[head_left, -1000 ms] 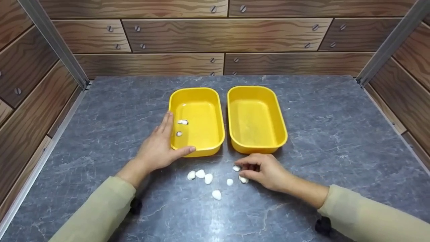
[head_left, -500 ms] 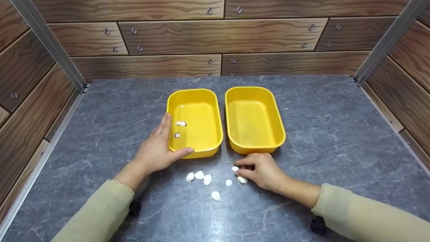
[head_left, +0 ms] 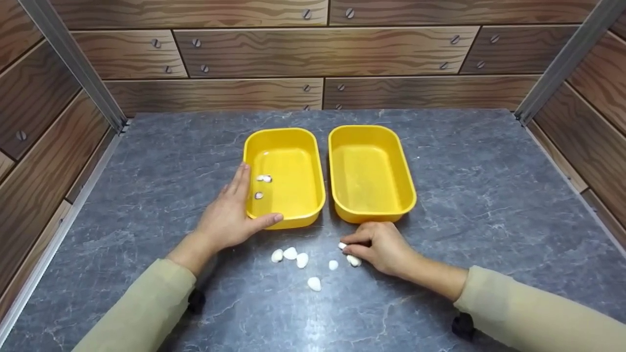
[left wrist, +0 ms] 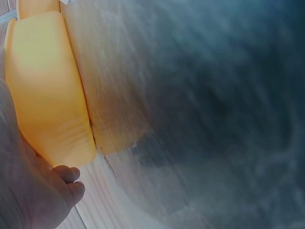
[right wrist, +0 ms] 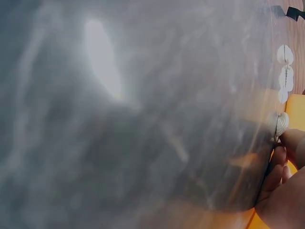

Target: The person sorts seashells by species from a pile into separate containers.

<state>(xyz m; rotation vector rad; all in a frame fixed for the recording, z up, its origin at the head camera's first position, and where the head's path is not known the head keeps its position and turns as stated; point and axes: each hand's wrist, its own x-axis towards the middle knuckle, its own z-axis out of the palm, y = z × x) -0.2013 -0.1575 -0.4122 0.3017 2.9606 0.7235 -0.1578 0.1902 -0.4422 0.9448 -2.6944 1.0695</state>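
Note:
My right hand (head_left: 384, 248) is low over the table just in front of the right yellow bin, pinching a small white seashell (head_left: 342, 246) between thumb and fingers. In the right wrist view the ridged seashell (right wrist: 282, 123) shows at the fingertips. Another shell (head_left: 353, 260) lies under the thumb. My left hand (head_left: 226, 217) rests against the left yellow bin (head_left: 320, 188), fingers stretched along its outer left side and thumb over the front rim. Several small shells (head_left: 264, 179) lie inside that bin. The left wrist view shows the hand beside the bin's wall (left wrist: 47, 86).
Several loose white shells lie on the grey marbled table (head_left: 195, 303) in front of the bins, among them a cluster (head_left: 290, 253) and a nearer single shell (head_left: 314, 284). The right yellow bin (head_left: 374, 171) stands close beside the left one. Wood-patterned panels (head_left: 323, 51) surround the table.
The shell at the right fingertips has turned and is more covered by the fingers. The left hand keeps its place on the bin; the head view has shifted slightly.

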